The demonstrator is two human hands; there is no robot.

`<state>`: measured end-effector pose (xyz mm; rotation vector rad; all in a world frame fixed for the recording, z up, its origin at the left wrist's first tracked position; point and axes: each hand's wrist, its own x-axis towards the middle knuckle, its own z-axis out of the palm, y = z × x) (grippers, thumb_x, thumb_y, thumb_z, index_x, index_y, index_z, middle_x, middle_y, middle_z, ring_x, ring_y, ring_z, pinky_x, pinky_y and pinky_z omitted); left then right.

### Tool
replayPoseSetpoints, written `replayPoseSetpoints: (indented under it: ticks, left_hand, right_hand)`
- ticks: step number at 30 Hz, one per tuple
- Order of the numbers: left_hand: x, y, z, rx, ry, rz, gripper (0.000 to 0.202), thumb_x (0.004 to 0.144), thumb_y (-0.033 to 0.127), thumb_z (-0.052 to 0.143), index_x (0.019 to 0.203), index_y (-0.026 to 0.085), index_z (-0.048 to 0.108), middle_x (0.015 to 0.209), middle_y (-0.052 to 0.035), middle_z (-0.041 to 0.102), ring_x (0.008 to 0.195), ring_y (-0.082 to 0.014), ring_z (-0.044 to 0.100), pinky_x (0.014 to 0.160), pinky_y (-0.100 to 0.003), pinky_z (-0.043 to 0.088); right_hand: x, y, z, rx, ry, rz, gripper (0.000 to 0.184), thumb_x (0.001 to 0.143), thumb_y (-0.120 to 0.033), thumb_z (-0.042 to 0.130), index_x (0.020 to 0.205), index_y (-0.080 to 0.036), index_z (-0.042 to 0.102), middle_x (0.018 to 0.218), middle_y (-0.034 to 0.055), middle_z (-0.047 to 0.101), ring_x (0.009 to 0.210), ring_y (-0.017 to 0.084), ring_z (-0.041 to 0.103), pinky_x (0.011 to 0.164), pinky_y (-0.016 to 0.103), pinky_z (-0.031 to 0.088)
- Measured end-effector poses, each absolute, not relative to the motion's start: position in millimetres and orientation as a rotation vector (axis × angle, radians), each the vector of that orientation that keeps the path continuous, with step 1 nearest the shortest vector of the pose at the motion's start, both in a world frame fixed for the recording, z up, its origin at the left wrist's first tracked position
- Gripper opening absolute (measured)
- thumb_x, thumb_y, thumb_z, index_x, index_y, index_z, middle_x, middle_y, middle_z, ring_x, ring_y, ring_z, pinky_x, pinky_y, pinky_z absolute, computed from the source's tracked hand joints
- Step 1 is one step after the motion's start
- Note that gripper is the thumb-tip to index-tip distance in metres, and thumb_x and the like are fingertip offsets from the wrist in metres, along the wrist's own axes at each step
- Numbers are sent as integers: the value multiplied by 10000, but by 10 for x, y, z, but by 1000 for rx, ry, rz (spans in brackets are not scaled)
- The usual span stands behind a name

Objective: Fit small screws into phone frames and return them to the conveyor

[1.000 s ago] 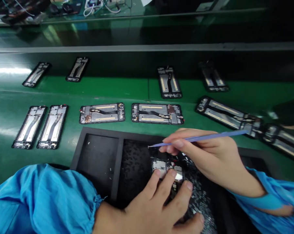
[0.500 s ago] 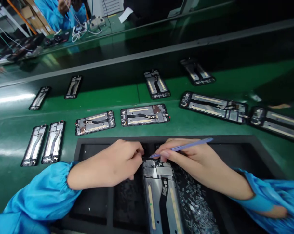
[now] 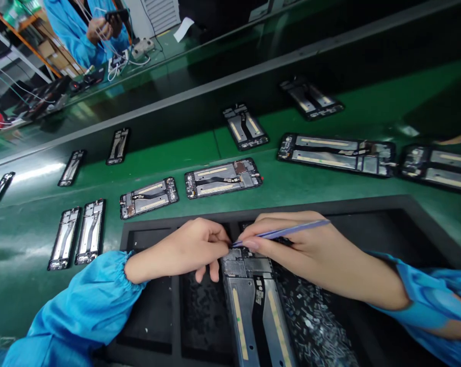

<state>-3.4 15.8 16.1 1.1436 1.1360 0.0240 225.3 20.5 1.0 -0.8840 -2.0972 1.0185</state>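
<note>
An opened phone frame (image 3: 255, 311) lies lengthwise in a black foam tray (image 3: 425, 214) right in front of me. My right hand (image 3: 303, 255) grips blue tweezers (image 3: 287, 232) like a pen, their tip at the frame's top left corner. My left hand (image 3: 188, 250) is closed in a pinch at that same corner, thumb and forefinger meeting the tweezer tip; what they pinch is too small to make out. Both arms wear blue sleeves.
Several more opened phone frames (image 3: 223, 178) lie in rows on the green belt (image 3: 24, 239) beyond the tray. Small metal parts (image 3: 314, 326) are heaped in the tray's right compartment. Across the line, a person in blue (image 3: 88, 25) handles cables.
My left hand left the lower part of the phone frame and came up to pinch at its top corner. The tweezer tip came down to the same corner. My view tilted up.
</note>
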Motion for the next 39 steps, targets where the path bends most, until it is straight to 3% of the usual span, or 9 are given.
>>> replayPoseSetpoints:
  ticks: [9,15,20,22,24,25,27,33,39]
  left_hand:
    - [27,143,149,974,1133,112,43,812,148,540,782,176,554,562,41,613,519,-156,707,426,-191,548]
    - [0,198,174,1018,1172,81,72,832,224,618,834,155,597,624,-1,651,567,-190,734,495,-243,597]
    - [-122,-231,555,1273,1522,299,324,982,414,554,1166,165,652,980,-78,725,665,-152,720,499,-215,559]
    - [-44,-646,625,1475,1770,450,410,1026,473,486,1307,203,613,1084,-96,732,786,-180,736,636,-282,620]
    - [153,-1085,519,1711,1924,498,528,989,491,551,1446,227,543,1314,-144,683,1123,-287,708,903,-431,627]
    - [283,-1275,401,1855,1929,449,711,926,507,643,1546,217,450,1484,-175,575,1341,-365,583,1065,-528,545]
    - [562,-1540,91,2018,2016,418,995,790,535,786,1618,194,352,1629,-205,394,1491,-463,385,1148,-629,438]
    - [953,-1546,-432,1833,2231,735,858,769,183,647,1587,137,394,1609,-199,423,1476,-377,449,1184,-499,443]
    - [531,-697,329,1577,2079,754,905,809,249,709,1612,201,294,1607,-125,453,1495,-315,435,1262,-481,341]
  right_hand:
    - [2363,327,105,-1170,-1788,972,404,975,-411,633,622,-220,680,754,-6,741,615,125,667,526,246,475]
    - [2381,395,100,-1224,-1756,1029,400,950,-458,635,644,-215,724,760,24,757,624,160,677,555,285,463]
    - [2430,440,56,-1257,-1595,1179,475,919,-561,639,609,-209,710,795,60,763,735,206,687,639,314,462]
    - [2444,456,45,-1242,-1543,1224,515,908,-612,640,598,-205,702,787,70,758,736,211,680,665,324,465]
    - [2439,465,45,-1210,-1520,1238,547,898,-653,635,593,-202,689,742,72,741,698,204,668,667,330,470]
    - [2430,465,46,-1192,-1513,1243,559,894,-668,632,590,-202,680,713,69,728,676,198,659,665,330,472]
    - [2402,456,45,-1160,-1505,1246,570,898,-682,627,594,-201,664,653,53,694,635,181,638,657,325,480]
    - [2388,445,-49,-1108,-1449,1254,433,1003,-526,610,759,-168,632,669,-35,626,601,116,609,644,291,541]
    - [2465,485,-44,-1102,-1191,1280,407,1018,-527,588,855,-158,646,685,-39,607,623,122,621,645,294,550]
